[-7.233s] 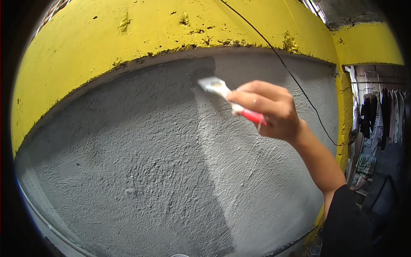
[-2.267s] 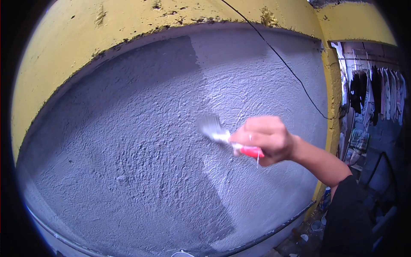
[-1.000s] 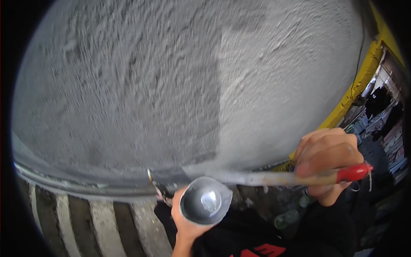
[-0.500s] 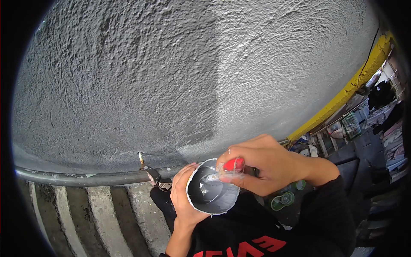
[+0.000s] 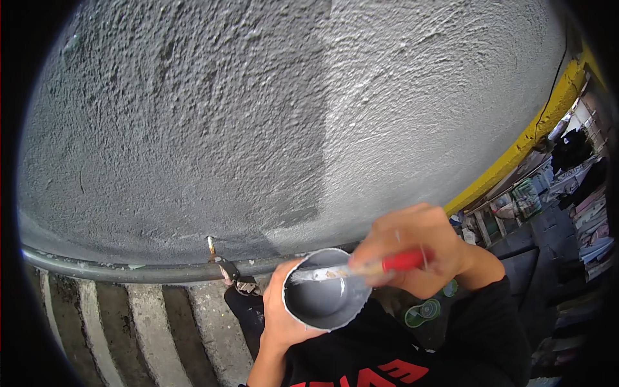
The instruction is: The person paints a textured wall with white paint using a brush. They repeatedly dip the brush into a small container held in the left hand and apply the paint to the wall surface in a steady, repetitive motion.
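Observation:
My left hand (image 5: 281, 316) is wrapped round the side of a small round tub (image 5: 358, 309) with a paint-crusted rim and grey paint inside. My right hand (image 5: 412, 248) grips a paintbrush (image 5: 332, 273) with a red handle end and a pale metal band. Its bristles lie over the far left part of the tub's mouth, just inside the rim, with the brush nearly level. The right fingers are a little blurred. Ahead rises a rough textured wall (image 5: 193, 129), darker grey on the left and lighter on the right.
A grey pipe (image 5: 129, 273) runs along the wall's foot, with a short rusty stub (image 5: 211, 246) above it. Concrete steps (image 5: 151, 316) descend at the left. A yellow beam (image 5: 516, 151) edges the wall at right. Green round containers (image 5: 422, 312) and piled clutter (image 5: 587, 219) lie below right.
My right hand has drawn the brush up and right, from dipping steeply into the tub to lying nearly level across its mouth. The tub has shifted slightly right and down.

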A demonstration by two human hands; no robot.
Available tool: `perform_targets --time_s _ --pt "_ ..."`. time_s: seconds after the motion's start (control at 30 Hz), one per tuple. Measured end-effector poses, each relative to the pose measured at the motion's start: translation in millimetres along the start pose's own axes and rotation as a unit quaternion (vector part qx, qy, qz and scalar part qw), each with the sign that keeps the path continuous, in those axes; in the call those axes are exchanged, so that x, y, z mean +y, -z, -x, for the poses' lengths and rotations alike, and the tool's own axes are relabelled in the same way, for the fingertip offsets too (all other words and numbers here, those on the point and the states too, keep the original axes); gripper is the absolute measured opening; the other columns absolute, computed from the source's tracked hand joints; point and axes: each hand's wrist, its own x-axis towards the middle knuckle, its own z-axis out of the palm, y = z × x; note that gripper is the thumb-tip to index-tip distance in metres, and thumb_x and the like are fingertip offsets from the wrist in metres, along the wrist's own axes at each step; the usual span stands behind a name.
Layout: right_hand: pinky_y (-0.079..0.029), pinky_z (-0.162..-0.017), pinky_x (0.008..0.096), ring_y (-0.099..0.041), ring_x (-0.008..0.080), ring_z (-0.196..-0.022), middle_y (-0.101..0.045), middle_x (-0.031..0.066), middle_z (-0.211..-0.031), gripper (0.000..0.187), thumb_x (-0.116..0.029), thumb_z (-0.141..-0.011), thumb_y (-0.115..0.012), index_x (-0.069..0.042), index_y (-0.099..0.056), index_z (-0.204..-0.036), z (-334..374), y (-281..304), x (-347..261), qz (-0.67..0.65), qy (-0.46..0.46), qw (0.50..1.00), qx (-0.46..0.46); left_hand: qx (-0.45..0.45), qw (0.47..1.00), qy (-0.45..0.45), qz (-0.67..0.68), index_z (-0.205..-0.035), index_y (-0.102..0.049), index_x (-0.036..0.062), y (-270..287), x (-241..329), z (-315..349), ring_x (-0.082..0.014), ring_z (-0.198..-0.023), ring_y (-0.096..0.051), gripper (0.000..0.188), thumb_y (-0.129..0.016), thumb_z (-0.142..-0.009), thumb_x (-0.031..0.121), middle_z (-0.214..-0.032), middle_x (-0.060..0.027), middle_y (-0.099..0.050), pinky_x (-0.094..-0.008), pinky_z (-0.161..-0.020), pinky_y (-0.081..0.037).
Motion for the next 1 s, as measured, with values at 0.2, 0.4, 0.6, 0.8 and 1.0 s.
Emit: perform_targets --time_s 0.2,0.4,0.6,0.8,1.0 --pt "-0.052 -0.058 0.0353 -0.066 0.0253 -0.069 -0.069 0.0135 -0.090 0.026 -0.006 -0.076 -0.072 0.004 -0.073 -0.101 10 14 3 0.094 0.199 0.975 -0.030 -0.008 0.996 0.023 0.087 -0.128 -0.051 -0.0049 -9 23 -9 -0.0229 -0.105 -0.067 0.096 -0.100 -0.048 0.017 -0.116 -0.0144 -0.069 -0.0387 -0.095 -0.053" --pt "-0.052 -0.058 0.0345 -0.067 0.0246 -0.069 -0.069 0.0142 -0.090 0.029 -0.004 -0.079 -0.075 0.006 -0.072 -0.106 15 22 -11 0.110 0.197 0.974 -0.014 -0.037 0.997 0.013 0.060 -0.126 -0.052 -0.0055 -10 35 -23 -0.0221 -0.105 -0.068 0.094 -0.100 -0.048 0.016 -0.114 -0.0147 -0.069 -0.0390 -0.095 -0.053" --pt "-0.056 -0.057 0.0354 -0.068 0.0231 -0.065 -0.071 0.0126 -0.084 0.029 -0.012 -0.083 -0.082 0.005 -0.072 -0.104 7 50 -34 0.070 0.207 0.975 0.037 0.064 0.996 0.056 0.027 -0.132 -0.054 -0.0028 -9 55 -22 -0.0269 -0.111 -0.064 0.090 -0.096 -0.056 0.019 -0.121 -0.0159 -0.064 -0.0418 -0.100 -0.049" --pt "-0.057 -0.055 0.0335 -0.067 0.0201 -0.065 -0.065 0.0073 -0.084 0.026 -0.022 -0.087 -0.079 -0.003 -0.067 -0.102 -18 87 -48 0.342 0.304 0.868 0.193 0.095 0.988 0.070 0.095 -0.132 -0.056 -0.0033 4 69 -26 -0.0259 -0.109 -0.065 0.082 -0.093 -0.060 0.010 -0.120 -0.0155 -0.066 -0.0395 -0.097 -0.052" --pt "-0.048 -0.049 0.0264 -0.061 0.0147 -0.060 -0.067 0.0041 -0.084 0.028 -0.008 -0.076 -0.080 -0.005 -0.072 -0.102 -53 100 -26 0.480 0.375 0.779 0.154 0.106 0.983 0.114 0.098 -0.132 -0.056 -0.0027 16 80 -13 -0.0257 -0.110 -0.065 0.081 -0.094 -0.061 0.010 -0.121 -0.0145 -0.066 -0.0399 -0.098 -0.052"
